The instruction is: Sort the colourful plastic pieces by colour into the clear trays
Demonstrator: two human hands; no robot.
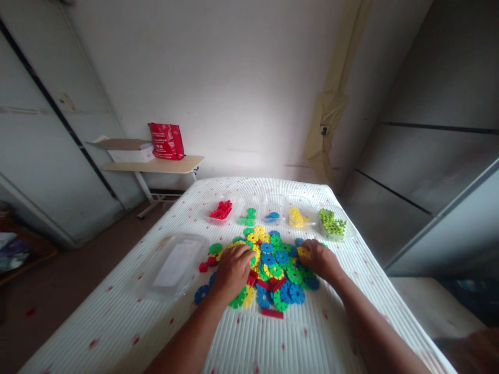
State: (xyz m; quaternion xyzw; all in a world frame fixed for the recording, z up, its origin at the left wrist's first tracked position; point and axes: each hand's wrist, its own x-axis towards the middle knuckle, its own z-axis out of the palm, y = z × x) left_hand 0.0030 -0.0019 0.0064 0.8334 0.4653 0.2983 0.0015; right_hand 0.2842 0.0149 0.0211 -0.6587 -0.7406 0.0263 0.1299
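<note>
The pile of slotted discs (281,257) lies between the hands, at three o'clock from the left hand (234,266) and nine o'clock from the right hand (323,259); a yellow disc (303,252), round with no long axis, sits right at the right fingertips. The left grip curls palm-down onto the pile's nine o'clock side; how wide either grip is, or whether it holds anything, I cannot tell.

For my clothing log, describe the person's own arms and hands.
The left hand and right hand are gloveless, with no watch or bracelet visible at either wrist. The left forearm and right forearm are bare, with no sleeve showing within the picture. Fine markings are too small to tell.
</note>
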